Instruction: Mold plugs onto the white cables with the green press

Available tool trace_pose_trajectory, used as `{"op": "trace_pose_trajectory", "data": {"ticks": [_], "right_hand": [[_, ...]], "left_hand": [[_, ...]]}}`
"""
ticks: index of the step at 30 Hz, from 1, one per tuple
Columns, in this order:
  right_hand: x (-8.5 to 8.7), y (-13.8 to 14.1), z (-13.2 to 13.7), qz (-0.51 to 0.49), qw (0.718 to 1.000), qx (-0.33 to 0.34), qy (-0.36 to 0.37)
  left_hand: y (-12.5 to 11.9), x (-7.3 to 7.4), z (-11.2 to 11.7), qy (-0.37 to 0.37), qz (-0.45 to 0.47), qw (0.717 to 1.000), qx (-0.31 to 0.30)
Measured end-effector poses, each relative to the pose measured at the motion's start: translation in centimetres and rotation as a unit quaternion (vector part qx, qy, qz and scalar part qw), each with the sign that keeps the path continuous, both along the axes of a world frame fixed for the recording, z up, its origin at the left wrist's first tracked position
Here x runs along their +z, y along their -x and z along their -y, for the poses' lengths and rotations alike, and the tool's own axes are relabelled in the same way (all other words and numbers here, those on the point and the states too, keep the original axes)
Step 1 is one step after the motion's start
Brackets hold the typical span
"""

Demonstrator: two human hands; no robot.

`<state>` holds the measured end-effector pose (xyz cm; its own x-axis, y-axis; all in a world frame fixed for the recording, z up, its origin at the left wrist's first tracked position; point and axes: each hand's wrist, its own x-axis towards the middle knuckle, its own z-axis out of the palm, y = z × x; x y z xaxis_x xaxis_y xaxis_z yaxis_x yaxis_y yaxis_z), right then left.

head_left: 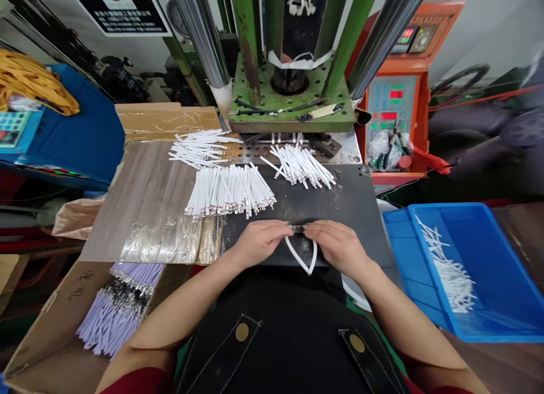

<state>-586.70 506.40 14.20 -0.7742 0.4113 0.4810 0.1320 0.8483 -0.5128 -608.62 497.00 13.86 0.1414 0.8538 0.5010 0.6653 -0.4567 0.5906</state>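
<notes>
Close to the front edge of the dark work surface, my left hand [264, 241] and my right hand [339, 244] face each other with fingers pinched. Between their fingertips they grip a white strip [306, 266], bent into a pointed loop that hangs toward me. A small dark, banded piece [297, 228] spans the gap between the fingertips; whether it is part of the strip I cannot tell. Just beyond the hands lies a wide row of white strips [229, 191]. Another pile of white strips [302, 166] sits to its right, and a looser pile [202, 147] farther back left.
A green press [293, 119] stands behind the piles. On the right are an orange control box [419, 116] and a blue bin [501, 280] holding white strips. A cardboard box [51, 331] with purple strips [113, 320] is at lower left, beside a wood-patterned board [140, 195].
</notes>
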Motion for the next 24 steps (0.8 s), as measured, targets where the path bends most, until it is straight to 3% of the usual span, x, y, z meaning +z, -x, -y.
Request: {"op": "trace_pose_trajectory", "data": {"ticks": [4, 9, 12, 16, 18, 21, 24], "right_hand": [[0.0, -0.3, 0.4, 0.032, 0.999, 0.006, -0.038], [1.8, 0.2, -2.6, 0.076, 0.988, 0.059, 0.117], [3.0, 4.1, -4.5, 0.135, 0.978, 0.006, 0.158], [3.2, 11.3, -4.4, 0.263, 0.958, -0.062, 0.099], [3.0, 12.8, -4.3, 0.308, 0.946, -0.067, 0.081], [2.9, 11.0, -4.9, 0.289, 0.946, -0.045, 0.141], [3.1, 7.6, -5.6, 0.224, 0.942, -0.021, 0.251]], "left_hand": [[0.2, 0.5, -0.2, -0.021, -0.049, 0.998, -0.016], [-0.1, 1.1, -0.4, 0.041, -0.126, 0.991, -0.008], [-0.3, 0.6, -0.4, 0.036, -0.146, 0.989, -0.005], [0.1, 0.1, 0.4, 0.008, -0.101, 0.995, 0.0], [1.0, 0.6, 1.5, -0.003, -0.082, 0.997, 0.005], [2.7, 2.1, 3.5, 0.023, -0.03, 0.998, 0.047], [3.6, 3.4, 3.8, 0.121, 0.043, 0.986, 0.103]]}}
